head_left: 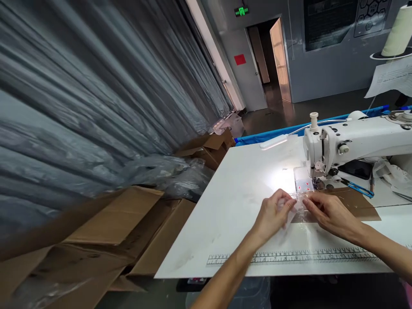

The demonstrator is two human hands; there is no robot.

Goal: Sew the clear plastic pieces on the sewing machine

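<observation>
My left hand (273,211) and my right hand (325,210) are close together in front of the sewing machine (360,139). Between them is a thin, clear plastic piece (300,206), with the fingers of both hands pinched on it. Small red marks show on a clear patch (304,185) just beyond, near the machine's needle area. Under my right hand lies a flat brown sheet (362,208) on the white table. The exact edges of the plastic are hard to make out.
Blue thread snips (357,187) and a dark phone (357,168) lie by the machine. The white tabletop (222,214) has a printed ruler (289,259) along its front. Open cardboard boxes (109,219) and plastic bags (167,171) stand to the left, beside a grey curtain (106,77).
</observation>
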